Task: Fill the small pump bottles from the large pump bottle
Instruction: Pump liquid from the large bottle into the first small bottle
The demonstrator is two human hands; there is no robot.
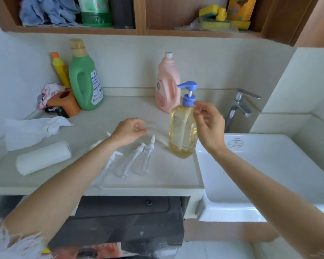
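Roughly, left to right as I see it:
Counter [176,176]: pale, with a paper roll [43,157] lying at the left.
Left hand [128,130]: over the counter; its fingers pinch something small and clear, too blurred for me to identify.
Small pump bottles [137,161]: clear, lying on their sides just below that hand.
Large pump bottle [182,131]: upright, amber liquid, blue pump, near the sink [269,165].
Right hand [209,126]: beside the bottle's neck, fingers loosely curled, gripping nothing I can see.
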